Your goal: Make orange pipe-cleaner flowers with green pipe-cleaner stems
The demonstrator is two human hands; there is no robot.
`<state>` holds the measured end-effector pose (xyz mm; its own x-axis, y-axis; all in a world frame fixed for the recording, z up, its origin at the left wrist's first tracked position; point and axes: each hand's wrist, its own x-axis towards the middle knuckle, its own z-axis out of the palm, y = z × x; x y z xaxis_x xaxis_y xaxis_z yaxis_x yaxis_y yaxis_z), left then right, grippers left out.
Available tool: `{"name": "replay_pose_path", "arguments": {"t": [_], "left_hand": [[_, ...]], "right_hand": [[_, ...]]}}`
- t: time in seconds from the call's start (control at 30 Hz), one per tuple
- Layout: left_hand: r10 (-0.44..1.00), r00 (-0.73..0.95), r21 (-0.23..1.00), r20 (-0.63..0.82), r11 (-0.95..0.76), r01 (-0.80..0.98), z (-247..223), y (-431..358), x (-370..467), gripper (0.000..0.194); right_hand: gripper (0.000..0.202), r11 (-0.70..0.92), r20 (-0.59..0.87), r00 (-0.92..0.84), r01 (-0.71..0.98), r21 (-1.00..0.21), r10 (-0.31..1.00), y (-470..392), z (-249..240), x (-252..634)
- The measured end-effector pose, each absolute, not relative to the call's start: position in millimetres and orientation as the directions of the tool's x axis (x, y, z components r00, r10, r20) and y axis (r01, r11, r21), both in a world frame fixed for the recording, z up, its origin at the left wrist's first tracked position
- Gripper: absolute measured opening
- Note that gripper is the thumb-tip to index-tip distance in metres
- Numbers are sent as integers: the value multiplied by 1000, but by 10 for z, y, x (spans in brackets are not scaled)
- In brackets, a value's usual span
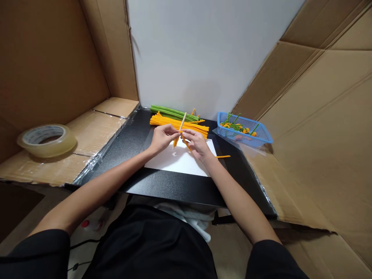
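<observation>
Above a white sheet [165, 161], my left hand [163, 137] and my right hand [197, 142] meet with pinched fingertips. Between them is a thin wooden stick [183, 121], tilted, with an orange pipe cleaner [175, 142] wound around its lower part. My left fingers pinch the stick near the winding. My right fingers close on the orange strand, whose loose end [223, 156] seems to come out past my right wrist. Just behind the hands lie a bundle of orange pipe cleaners [162, 120] and a bundle of green ones [167, 111].
A blue basket [263, 133] with small orange and green pieces stands at the right. A large tape roll [48, 140] rests on cardboard at the left. Cardboard walls flank the black table [174, 190], and a white wall rises behind it.
</observation>
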<state>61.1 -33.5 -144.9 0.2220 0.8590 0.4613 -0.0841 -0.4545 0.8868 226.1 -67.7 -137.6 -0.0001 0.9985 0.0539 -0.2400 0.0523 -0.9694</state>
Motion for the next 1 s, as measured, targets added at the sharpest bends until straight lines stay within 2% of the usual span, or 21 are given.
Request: {"name": "replay_pose_path", "arguments": {"t": [0.17, 0.3, 0.5, 0.67, 0.83, 0.9, 1.0], "left_hand": [[858, 279, 902, 431, -422, -95, -1440, -348, 603, 41], [882, 289, 928, 372, -365, -82, -1404, -352, 594, 43], [916, 343, 978, 208, -183, -103, -1368, -317, 586, 48], [895, 393, 977, 210, -182, -107, -1358, -298, 572, 48], [899, 388, 979, 204, -186, -82, -1355, -305, 577, 46], [901, 389, 981, 193, -188, -50, -1362, -298, 583, 42], [885, 424, 974, 191, -223, 27, -1363, -277, 584, 29]], "right_hand": [[34, 109, 105, 31, -256, -961, 994, -642, -1404, 2244], [30, 216, 215, 21, -140, -966, 976, -619, -1410, 2267], [17, 378, 378, 12, 18, -926, 926, -604, -1386, 2301], [12, 417, 418, 0, 62, -907, 909, -611, -1371, 2309], [13, 424, 431, -5, 186, -886, 902, -630, -1369, 2318], [8, 473, 486, -31, 292, -831, 873, -642, -1354, 2335], [8, 594, 601, -167, 496, -634, 781, -668, -1315, 2371]]}}
